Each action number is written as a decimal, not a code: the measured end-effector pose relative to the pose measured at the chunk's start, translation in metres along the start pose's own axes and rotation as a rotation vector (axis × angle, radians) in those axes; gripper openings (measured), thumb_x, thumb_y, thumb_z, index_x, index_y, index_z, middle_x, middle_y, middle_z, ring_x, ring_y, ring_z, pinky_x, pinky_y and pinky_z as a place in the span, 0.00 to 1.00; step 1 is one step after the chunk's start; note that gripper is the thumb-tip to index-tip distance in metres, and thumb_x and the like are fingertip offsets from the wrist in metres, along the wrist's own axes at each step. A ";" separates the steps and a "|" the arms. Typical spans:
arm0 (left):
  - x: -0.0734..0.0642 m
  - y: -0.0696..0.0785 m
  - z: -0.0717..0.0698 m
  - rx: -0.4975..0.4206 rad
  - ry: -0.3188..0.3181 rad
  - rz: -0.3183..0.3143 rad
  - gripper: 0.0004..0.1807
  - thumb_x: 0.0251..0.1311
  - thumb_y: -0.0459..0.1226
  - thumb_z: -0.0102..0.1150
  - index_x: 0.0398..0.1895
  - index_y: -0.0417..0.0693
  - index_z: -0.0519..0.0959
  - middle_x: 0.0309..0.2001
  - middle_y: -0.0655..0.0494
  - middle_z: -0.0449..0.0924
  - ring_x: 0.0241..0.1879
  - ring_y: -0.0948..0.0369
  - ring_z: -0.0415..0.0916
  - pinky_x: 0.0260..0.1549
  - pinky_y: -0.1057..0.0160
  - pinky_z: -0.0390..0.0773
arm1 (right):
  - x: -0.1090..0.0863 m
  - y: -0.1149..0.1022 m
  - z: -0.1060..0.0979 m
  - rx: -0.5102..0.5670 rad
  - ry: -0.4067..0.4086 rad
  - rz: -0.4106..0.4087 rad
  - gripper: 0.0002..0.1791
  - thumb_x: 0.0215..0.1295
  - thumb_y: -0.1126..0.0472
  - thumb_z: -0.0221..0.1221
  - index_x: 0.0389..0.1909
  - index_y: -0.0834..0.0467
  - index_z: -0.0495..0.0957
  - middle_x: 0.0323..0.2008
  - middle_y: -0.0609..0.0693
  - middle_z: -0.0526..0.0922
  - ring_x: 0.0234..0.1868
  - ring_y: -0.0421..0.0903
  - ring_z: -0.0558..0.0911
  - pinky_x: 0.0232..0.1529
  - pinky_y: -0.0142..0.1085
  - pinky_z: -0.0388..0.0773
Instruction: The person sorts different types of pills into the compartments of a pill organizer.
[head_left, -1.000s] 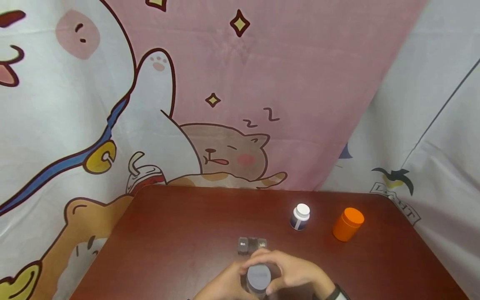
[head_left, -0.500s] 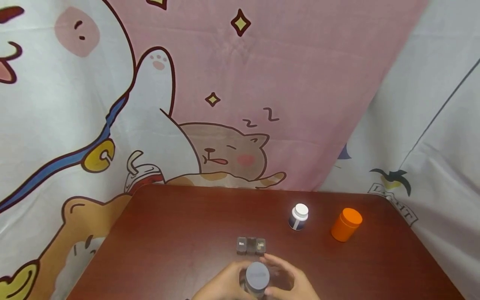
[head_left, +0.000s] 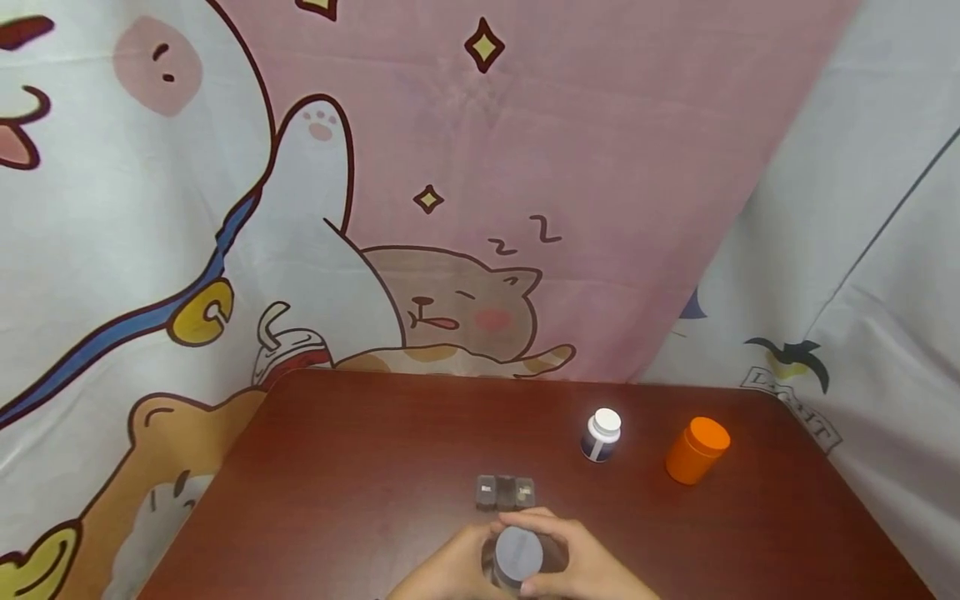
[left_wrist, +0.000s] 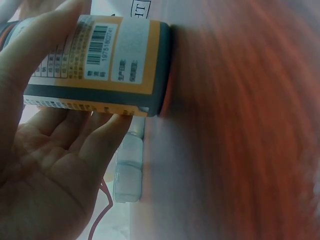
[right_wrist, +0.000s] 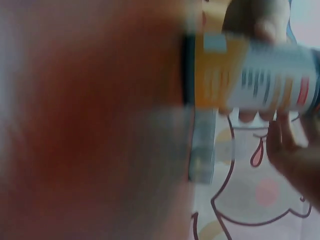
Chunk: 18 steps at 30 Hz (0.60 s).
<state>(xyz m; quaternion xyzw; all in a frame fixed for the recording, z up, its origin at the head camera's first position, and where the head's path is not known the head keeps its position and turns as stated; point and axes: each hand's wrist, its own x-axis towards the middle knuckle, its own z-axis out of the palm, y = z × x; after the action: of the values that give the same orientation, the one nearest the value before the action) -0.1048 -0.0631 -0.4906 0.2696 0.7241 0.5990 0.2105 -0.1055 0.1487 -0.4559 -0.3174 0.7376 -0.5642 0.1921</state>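
A dark pill bottle with a grey cap [head_left: 518,553] stands upright at the near edge of the head view. Its orange and white label [left_wrist: 100,55], with a barcode, shows in the left wrist view. My left hand [head_left: 459,565] grips the body of the bottle, thumb on one side and fingers on the other. Around the cap curl the thumb and index finger of my right hand [head_left: 581,557]; its other fingers are partly hidden. Just beyond the hands lies a small pill organizer [head_left: 506,492] with clear grey compartments.
Farther back on the dark red table [head_left: 360,467] stand a white-capped bottle [head_left: 601,435] with a dark label and, to its right, an orange jar [head_left: 697,450]. A cartoon-printed cloth [head_left: 615,167] hangs behind the table.
My right hand loosened and spread its fingers half a second ago, and now curls round the cap again. The bottle and my left hand stay nearly in place.
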 end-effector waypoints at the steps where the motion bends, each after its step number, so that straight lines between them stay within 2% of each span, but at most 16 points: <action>1: 0.000 0.000 0.000 0.013 0.002 0.011 0.31 0.46 0.45 0.70 0.58 0.60 0.73 0.49 0.63 0.82 0.46 0.66 0.77 0.46 0.63 0.79 | 0.001 0.000 -0.002 -0.010 -0.020 0.014 0.34 0.56 0.62 0.64 0.65 0.45 0.66 0.60 0.47 0.75 0.58 0.45 0.70 0.56 0.61 0.67; 4: 0.002 -0.001 0.001 0.049 0.017 0.031 0.33 0.45 0.45 0.71 0.59 0.61 0.72 0.51 0.63 0.81 0.47 0.66 0.76 0.48 0.63 0.78 | 0.003 0.001 -0.005 -0.059 -0.046 -0.001 0.36 0.55 0.62 0.64 0.66 0.44 0.65 0.60 0.45 0.75 0.59 0.46 0.69 0.54 0.68 0.63; 7: 0.002 0.001 0.002 0.021 0.009 0.012 0.32 0.45 0.46 0.70 0.58 0.62 0.73 0.52 0.62 0.81 0.48 0.65 0.77 0.48 0.61 0.78 | 0.000 0.003 -0.005 -0.076 -0.019 -0.002 0.37 0.55 0.61 0.65 0.67 0.47 0.64 0.59 0.47 0.76 0.58 0.45 0.71 0.55 0.65 0.66; 10: 0.002 0.004 0.004 -0.010 0.002 -0.019 0.30 0.46 0.47 0.70 0.57 0.62 0.75 0.51 0.62 0.82 0.47 0.65 0.77 0.47 0.60 0.78 | -0.008 0.002 -0.004 -0.075 0.049 0.033 0.35 0.55 0.61 0.65 0.65 0.48 0.66 0.56 0.49 0.78 0.54 0.43 0.74 0.53 0.59 0.71; 12: 0.002 0.006 0.004 -0.039 -0.006 -0.042 0.31 0.46 0.48 0.70 0.57 0.63 0.75 0.52 0.62 0.82 0.48 0.65 0.77 0.49 0.59 0.78 | -0.013 0.001 -0.004 -0.089 0.094 0.021 0.34 0.54 0.62 0.65 0.64 0.51 0.68 0.55 0.53 0.78 0.52 0.44 0.75 0.51 0.56 0.75; 15: 0.000 0.010 0.006 -0.094 -0.016 -0.072 0.31 0.45 0.47 0.70 0.58 0.64 0.74 0.52 0.61 0.82 0.48 0.64 0.78 0.49 0.55 0.79 | -0.022 -0.005 -0.002 -0.076 0.163 0.082 0.31 0.55 0.62 0.64 0.62 0.51 0.70 0.55 0.54 0.78 0.52 0.43 0.75 0.51 0.56 0.76; 18: -0.002 0.014 0.007 -0.147 -0.029 -0.090 0.30 0.45 0.46 0.70 0.56 0.63 0.75 0.51 0.60 0.83 0.46 0.63 0.79 0.48 0.54 0.80 | -0.028 -0.012 0.000 -0.029 0.188 0.154 0.29 0.57 0.61 0.63 0.62 0.52 0.71 0.57 0.58 0.76 0.53 0.42 0.74 0.51 0.64 0.72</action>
<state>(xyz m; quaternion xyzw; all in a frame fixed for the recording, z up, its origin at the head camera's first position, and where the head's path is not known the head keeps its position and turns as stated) -0.0964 -0.0571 -0.4780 0.2291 0.6863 0.6366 0.2670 -0.0826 0.1657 -0.4465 -0.2083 0.7827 -0.5642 0.1604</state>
